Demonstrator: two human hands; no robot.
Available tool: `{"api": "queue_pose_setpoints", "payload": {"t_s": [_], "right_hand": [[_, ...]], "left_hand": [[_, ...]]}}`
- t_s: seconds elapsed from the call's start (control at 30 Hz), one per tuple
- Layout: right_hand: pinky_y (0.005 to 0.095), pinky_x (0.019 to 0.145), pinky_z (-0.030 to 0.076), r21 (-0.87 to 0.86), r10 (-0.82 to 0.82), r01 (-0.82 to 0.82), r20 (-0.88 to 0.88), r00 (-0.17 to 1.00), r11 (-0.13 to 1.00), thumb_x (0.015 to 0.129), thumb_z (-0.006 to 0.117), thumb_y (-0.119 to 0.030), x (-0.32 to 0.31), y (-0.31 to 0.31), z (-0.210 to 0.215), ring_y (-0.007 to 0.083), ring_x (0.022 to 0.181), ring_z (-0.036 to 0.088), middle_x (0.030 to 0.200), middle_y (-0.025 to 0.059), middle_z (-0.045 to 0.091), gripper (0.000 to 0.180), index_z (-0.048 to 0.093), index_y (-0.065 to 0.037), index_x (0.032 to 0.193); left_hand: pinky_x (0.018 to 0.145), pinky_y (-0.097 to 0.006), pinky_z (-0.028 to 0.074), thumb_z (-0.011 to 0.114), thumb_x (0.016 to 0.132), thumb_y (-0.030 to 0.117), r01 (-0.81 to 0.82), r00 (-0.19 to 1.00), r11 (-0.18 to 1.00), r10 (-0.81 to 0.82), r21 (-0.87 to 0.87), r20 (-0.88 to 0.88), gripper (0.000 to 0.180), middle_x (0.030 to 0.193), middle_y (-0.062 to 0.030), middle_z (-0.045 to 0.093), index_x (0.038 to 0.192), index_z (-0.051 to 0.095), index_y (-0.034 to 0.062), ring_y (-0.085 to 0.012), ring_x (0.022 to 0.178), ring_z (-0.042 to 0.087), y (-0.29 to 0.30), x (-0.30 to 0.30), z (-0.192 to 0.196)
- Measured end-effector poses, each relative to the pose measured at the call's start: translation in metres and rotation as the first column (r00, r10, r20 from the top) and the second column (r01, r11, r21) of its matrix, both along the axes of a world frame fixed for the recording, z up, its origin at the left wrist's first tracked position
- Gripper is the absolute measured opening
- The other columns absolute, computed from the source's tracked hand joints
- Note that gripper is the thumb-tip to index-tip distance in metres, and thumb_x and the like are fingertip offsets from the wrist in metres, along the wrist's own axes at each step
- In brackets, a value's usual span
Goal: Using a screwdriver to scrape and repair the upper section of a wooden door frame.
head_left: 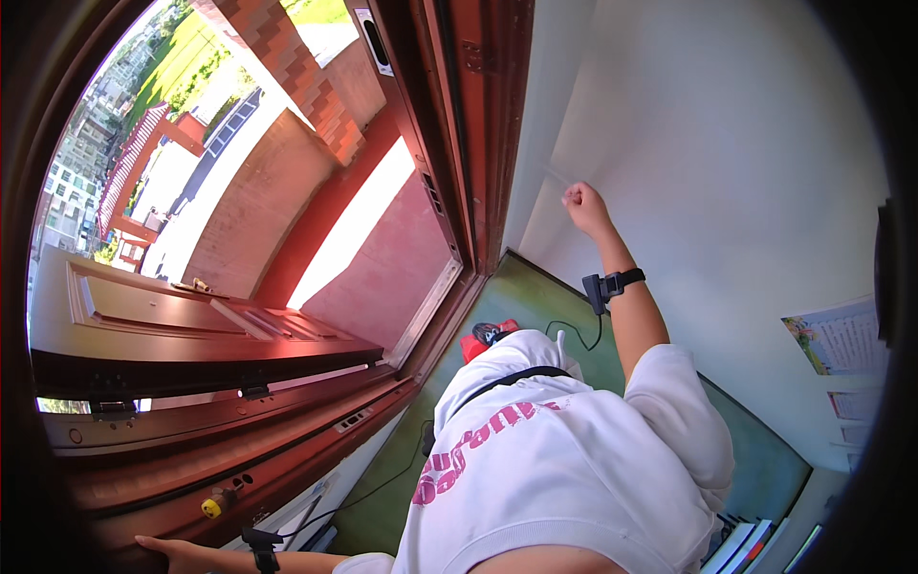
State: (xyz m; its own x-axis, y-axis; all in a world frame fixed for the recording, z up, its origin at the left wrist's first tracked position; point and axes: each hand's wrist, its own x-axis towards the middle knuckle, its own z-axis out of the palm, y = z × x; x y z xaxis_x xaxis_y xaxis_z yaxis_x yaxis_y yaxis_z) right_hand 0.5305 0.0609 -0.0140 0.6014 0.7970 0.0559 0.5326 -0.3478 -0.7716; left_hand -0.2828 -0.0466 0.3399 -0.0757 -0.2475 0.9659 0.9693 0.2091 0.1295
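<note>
My left hand lies flat, fingers released, on the edge of the dark red-brown wooden door, which already stands swung wide over the sunlit red porch floor. Brass lock cylinder just beside it. My right hand, clenched in a fist, presses the white wall, grasping nothing visible.

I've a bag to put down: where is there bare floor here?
The green floor is bare between the open door frame and the white wall. It is crowded near the books at the lower right, and a black cable crosses the middle.
</note>
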Motion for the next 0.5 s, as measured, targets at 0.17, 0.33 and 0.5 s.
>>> {"api": "queue_pose_setpoints", "payload": {"t_s": [0.17, 0.33, 0.5], "right_hand": [[0.0438, 0.073, 0.052, -0.973, 0.016, -0.153, -0.152, 0.988, 0.171, 0.087, 0.070, -0.034, 0.061, -0.126, -0.156, 0.0243, 0.074, 0.067, 0.094, 0.0148, 0.072, 0.041, 0.068, -0.001, 0.112], [0.0317, 0.043, 0.036, -0.856, -0.669, -0.011, -0.413, 0.618, 0.518, 0.100, 0.048, -0.038, 0.054, -0.180, -0.159, 0.0143, 0.048, 0.047, 0.059, 0.0011, 0.054, 0.039, 0.057, -0.009, 0.075], [0.0289, 0.042, 0.036, -0.690, -0.584, 0.169, -0.427, 0.690, 0.704, 0.091, 0.054, -0.027, 0.050, -0.152, -0.120, 0.0133, 0.045, 0.045, 0.056, 0.0002, 0.049, 0.028, 0.054, -0.009, 0.070]], "left_hand": [[0.085, -0.051, 0.052, 0.083, 0.077, 0.042, -0.036, 0.999, 0.999, 0.036, -0.003, 0.013, 0.094, 0.117, -0.0316, 0.045, 0.130, 0.029, -0.0145, -0.0411, 0.101, 0.056, 0.000, 0.000, 0.004], [0.087, -0.051, 0.051, 0.082, 0.079, 0.042, -0.074, 0.997, 0.997, 0.074, -0.005, -0.002, 0.093, 0.117, -0.0327, 0.048, 0.131, 0.029, -0.0146, -0.0408, 0.104, 0.057, -0.007, 0.004, 0.003], [0.086, -0.052, 0.051, 0.082, 0.079, 0.042, -0.016, 0.999, 1.000, 0.016, 0.002, -0.036, 0.092, 0.116, -0.0332, 0.049, 0.130, 0.031, -0.0151, -0.0407, 0.103, 0.057, -0.014, -0.006, 0.005]]}}
